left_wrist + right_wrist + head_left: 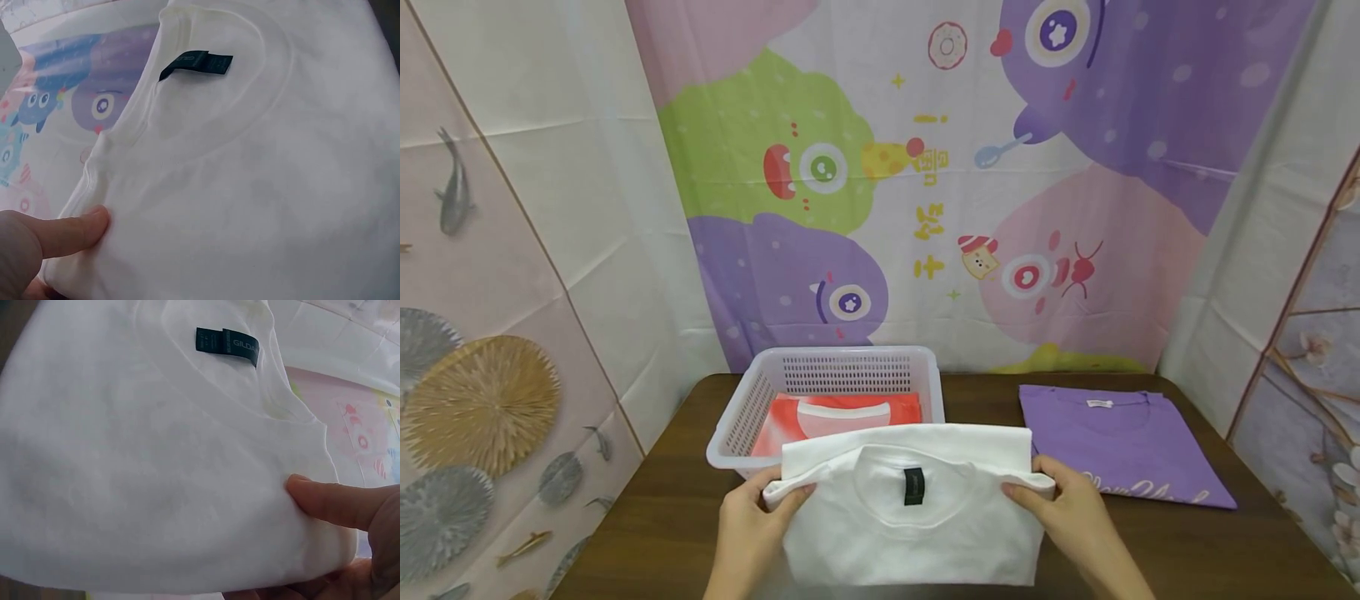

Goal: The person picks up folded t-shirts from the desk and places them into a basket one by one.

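Observation:
A folded white T-shirt (917, 542) with a dark neck label (913, 486) hangs between both hands over the near part of the table. My left hand (752, 517) pinches its left shoulder edge, thumb on the front. At the opposite shoulder, my right hand (1067, 508) grips the cloth the same way. In the left wrist view the thumb (75, 234) presses on the white cloth; the right wrist view shows the other thumb (331, 499) on top and fingers beneath. Behind the shirt stands a white plastic basket (827, 358) with a folded red garment (842, 412) in it, partly hidden.
A folded purple T-shirt (1120, 442) with pale lettering lies on the right of the dark brown wooden table (647, 508). A cartoon-printed curtain (940, 317) hangs behind the table, with patterned cloth walls at both sides.

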Demonstrator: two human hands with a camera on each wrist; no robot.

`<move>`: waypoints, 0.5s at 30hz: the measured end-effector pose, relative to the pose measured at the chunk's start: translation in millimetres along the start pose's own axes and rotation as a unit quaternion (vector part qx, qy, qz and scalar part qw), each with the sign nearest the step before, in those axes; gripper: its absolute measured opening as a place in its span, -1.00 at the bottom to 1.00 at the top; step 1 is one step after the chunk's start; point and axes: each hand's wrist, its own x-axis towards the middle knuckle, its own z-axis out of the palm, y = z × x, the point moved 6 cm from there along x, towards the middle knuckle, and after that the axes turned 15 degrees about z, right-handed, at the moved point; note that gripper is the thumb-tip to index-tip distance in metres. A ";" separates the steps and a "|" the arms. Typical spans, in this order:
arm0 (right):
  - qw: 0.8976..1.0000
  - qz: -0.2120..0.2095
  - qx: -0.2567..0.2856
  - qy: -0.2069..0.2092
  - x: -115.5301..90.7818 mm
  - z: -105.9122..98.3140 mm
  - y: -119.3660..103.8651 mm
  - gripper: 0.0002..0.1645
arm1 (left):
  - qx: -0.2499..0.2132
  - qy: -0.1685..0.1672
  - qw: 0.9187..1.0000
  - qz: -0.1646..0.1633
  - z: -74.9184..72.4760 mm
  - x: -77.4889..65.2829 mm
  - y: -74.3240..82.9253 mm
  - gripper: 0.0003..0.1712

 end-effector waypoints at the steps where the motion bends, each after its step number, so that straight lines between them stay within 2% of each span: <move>1: 1.000 -0.002 -0.001 0.002 0.3 0.0 -1.7 -0.73 | 0.002 0.002 1.000 0.003 -1.1 1.5 0.6 -0.73; 8: 0.999 -0.033 -0.001 0.014 0.9 -0.3 -17.9 -0.71 | 0.012 0.019 0.999 0.027 -7.1 12.0 5.2 -0.77; 15: 0.999 -0.046 0.006 0.011 6.7 3.0 -31.2 -0.75 | 0.036 0.020 0.999 0.029 -14.3 21.3 4.9 -0.72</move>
